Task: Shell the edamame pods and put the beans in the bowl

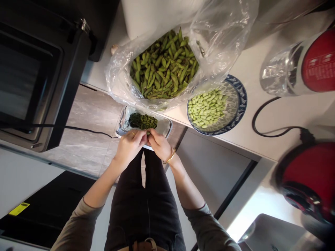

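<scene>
The left hand (132, 144) and the right hand (160, 143) meet at the fingertips, thumbs and fingers drawn narrow around a small green pod (148, 132); the fingers hide most of it. Directly beneath and just beyond both hands is a bin (164, 126) with a crumpled plastic liner, holding a heap of dark green husks (142, 121). The hands cover part of its near rim.

Farther ahead of the hands, on the surface (251, 120), an open clear plastic bag (117, 80) holds a large pile of whole green pods (164, 66). To the right of the bag, ahead and right of the right hand, a blue-and-white patterned bowl (242, 94) holds pale green shelled beans (206, 108), gathered toward its left side. The bag's loose plastic reaches over the bowl's far left edge.

Well left of the left hand is a black oven-like appliance (49, 52); a thin black cable (78, 129) runs from that side toward the bin. Well right of the right hand are a clear container with a red label (285, 69), a curved black cord (258, 115) and a red appliance (309, 174).
</scene>
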`<state>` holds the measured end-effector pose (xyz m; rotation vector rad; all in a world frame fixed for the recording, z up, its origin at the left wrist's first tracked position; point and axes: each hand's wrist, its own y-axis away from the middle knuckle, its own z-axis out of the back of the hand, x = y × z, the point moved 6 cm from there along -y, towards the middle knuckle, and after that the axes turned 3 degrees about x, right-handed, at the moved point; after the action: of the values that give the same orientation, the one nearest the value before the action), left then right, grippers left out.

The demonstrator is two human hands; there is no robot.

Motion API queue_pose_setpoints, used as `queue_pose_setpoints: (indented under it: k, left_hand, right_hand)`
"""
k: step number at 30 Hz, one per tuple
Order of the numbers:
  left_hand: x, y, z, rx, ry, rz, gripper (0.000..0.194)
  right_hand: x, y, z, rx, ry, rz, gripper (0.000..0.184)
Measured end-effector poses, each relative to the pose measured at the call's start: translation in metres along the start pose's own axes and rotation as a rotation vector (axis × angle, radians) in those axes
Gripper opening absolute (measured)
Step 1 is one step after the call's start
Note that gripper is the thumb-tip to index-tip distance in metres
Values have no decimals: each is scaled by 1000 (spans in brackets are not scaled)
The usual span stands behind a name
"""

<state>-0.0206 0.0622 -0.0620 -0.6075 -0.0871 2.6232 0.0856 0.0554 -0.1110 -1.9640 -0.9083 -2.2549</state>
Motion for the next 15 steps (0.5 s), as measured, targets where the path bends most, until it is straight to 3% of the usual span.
queue_pose_setpoints:
  k: [5,12,15]
  left_hand:
    - [3,-2,5,-53,141,76,6]
    - [1,1,10,-153,118,68,14]
    - [-2,1,10,-146,84,3,20]
  right_hand:
    - [-2,0,-2,-11,-248,-33,16]
    - [-9,-3,-11,47,-539,-69,17]
    - [-8,-5,-14,84,-655,-91,17]
